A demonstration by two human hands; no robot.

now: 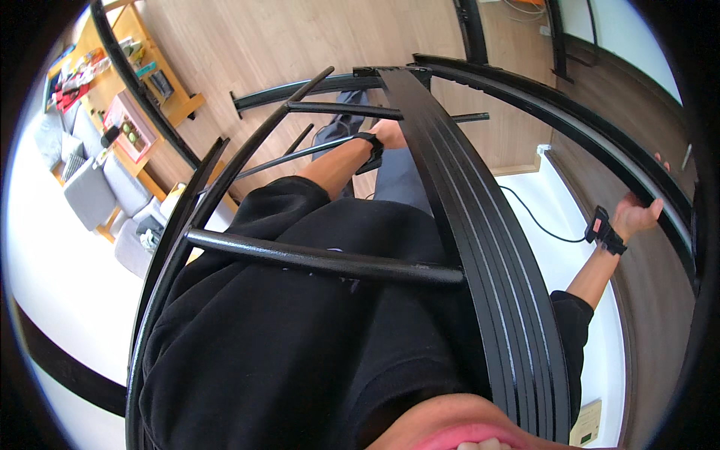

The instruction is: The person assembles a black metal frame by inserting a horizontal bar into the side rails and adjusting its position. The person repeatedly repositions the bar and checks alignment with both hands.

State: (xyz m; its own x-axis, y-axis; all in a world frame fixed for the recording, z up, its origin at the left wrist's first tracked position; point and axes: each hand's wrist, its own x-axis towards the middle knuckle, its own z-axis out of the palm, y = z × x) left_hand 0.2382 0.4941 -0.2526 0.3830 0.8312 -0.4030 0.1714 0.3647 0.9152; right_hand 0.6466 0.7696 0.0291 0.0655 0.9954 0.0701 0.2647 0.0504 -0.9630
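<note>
A large black metal frame (322, 260) with round crossbars and a wide ribbed beam (480, 225) fills the view, close above my black sweatshirt. My left hand (390, 133), with a black wrist strap, grips the left edge of the ribbed beam near its far end. My right hand (636, 214), also with a black strap and a small device at the wrist, reaches out to the right. Its fingers curl over the frame's outer curved rail (600, 142).
A wooden floor (247, 45) lies beyond the frame. A wooden shelf unit (120, 82) with small items and grey cushions (94, 191) are at the upper left. A black cable (536, 219) runs along a white surface. A brown wood panel (660, 300) stands at the right.
</note>
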